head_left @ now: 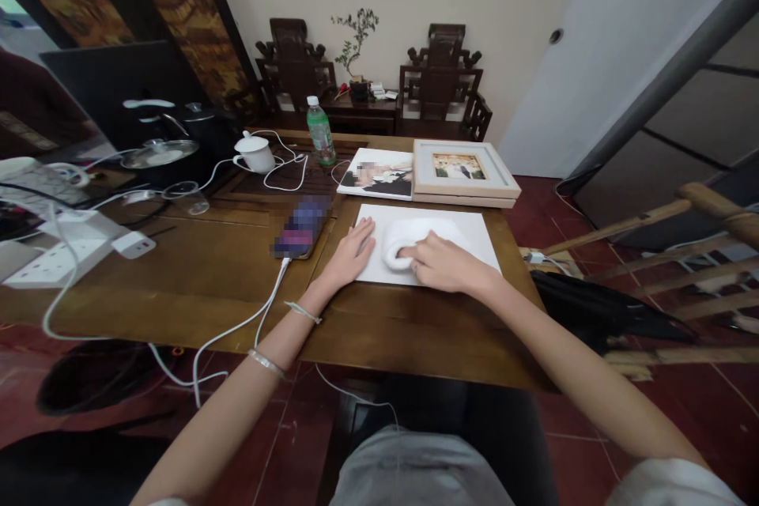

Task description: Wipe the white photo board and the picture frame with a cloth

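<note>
A flat white board (474,241) lies on the wooden table (237,285) in front of me. My left hand (351,253) rests flat on the board's left edge, fingers together and holding nothing. My right hand (442,262) presses down on a white cloth (409,236) bunched in the middle of the board. Behind the board stand a white picture frame (462,168) stacked on another frame, and a photo print (379,172) to its left.
A phone (302,228) on a white charging cable lies left of the board. Further left are a green bottle (320,132), a white lidded cup (256,152), a power strip (59,257) and pots. Two dark chairs stand at the wall; a wooden rail is at right.
</note>
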A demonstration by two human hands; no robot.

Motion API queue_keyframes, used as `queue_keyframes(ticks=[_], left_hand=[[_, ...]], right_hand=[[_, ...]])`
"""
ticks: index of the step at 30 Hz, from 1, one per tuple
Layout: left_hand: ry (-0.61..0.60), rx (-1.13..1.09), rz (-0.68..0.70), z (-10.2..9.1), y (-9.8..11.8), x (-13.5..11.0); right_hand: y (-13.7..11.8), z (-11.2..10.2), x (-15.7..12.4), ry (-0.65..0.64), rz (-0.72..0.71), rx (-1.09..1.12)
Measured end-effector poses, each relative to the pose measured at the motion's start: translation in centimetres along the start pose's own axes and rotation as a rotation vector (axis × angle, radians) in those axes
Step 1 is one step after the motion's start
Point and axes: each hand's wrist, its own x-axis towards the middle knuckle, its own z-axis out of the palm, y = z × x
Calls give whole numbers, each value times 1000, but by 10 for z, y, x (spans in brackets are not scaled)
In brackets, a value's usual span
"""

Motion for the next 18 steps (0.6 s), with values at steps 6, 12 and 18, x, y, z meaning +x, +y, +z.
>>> queue_keyframes(ticks=[6, 12, 18], left_hand=[[-30, 52, 0, 0, -2, 1], [-1, 97, 43, -1, 0, 2], [-12, 86, 43, -2, -1, 1]], right_hand=[[32, 18, 60, 143, 156, 48], [23, 11, 105, 75, 25, 150], [20, 2, 113, 114, 60, 132]])
